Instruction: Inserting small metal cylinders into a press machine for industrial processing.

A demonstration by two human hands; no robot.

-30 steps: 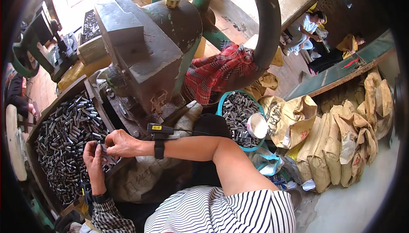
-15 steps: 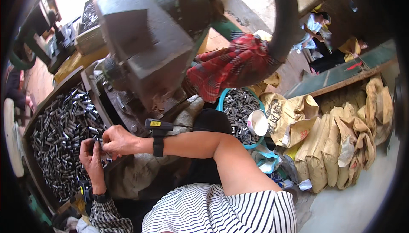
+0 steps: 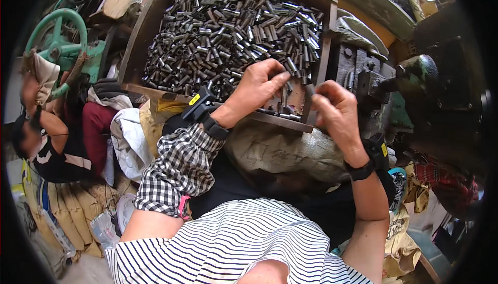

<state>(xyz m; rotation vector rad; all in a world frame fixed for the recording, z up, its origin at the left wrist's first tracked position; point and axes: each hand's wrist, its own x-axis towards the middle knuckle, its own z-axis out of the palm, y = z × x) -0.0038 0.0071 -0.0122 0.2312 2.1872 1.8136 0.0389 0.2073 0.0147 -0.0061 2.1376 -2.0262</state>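
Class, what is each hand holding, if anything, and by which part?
The right hand seems to pinch a small dark piece, its gripped part unclear; whether the left hand holds anything cannot be told.

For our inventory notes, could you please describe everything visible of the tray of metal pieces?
The tray is a low-walled, four-sided, dark brown box, possibly wooden. It lies before the person, heaped with short metal tubes; a bare patch shows near the corner by the right hand. The left hand reaches over its near side; whether either hand touches the tray is unclear.
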